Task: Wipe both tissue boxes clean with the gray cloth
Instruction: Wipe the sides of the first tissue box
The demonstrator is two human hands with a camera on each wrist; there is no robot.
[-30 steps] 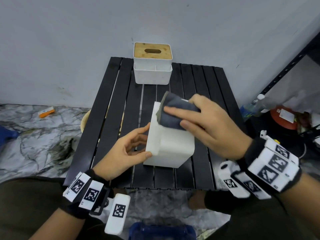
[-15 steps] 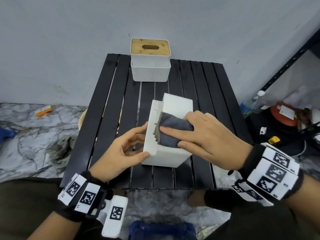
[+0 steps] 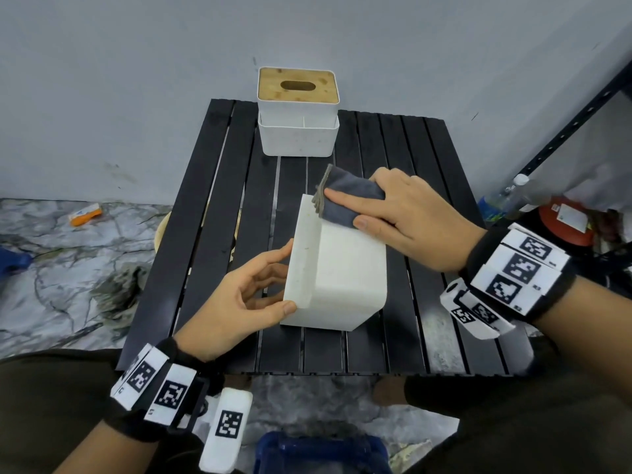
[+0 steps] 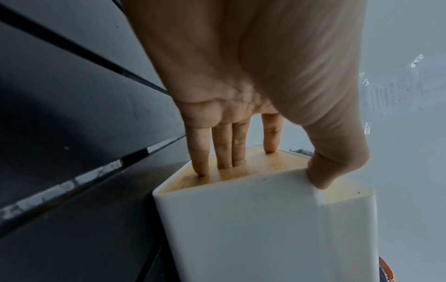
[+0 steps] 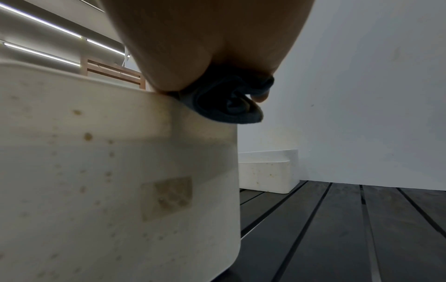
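A white tissue box (image 3: 342,275) lies on its side in the middle of the black slatted table (image 3: 212,234), its wooden lid (image 4: 241,169) facing left. My left hand (image 3: 270,285) grips its near left edge, thumb on the upper face and fingertips (image 4: 270,145) against the lid. At the far end of the upper face, my right hand (image 3: 376,213) holds the folded gray cloth (image 3: 349,200) and presses it down; part of the cloth (image 5: 229,106) hangs past the edge. Brown specks mark the box's side (image 5: 96,171). A second tissue box (image 3: 297,111) stands upright at the table's far edge.
The wall runs just behind the second box (image 5: 265,173). To the right of the table are a dark shelf frame (image 3: 564,131), a plastic bottle (image 3: 509,196) and a red container (image 3: 564,224). A blue bin (image 3: 321,453) sits on the floor by my knees.
My right hand slid the cloth toward me along the box's upper face, then back out to its far end. The left hand kept its hold.
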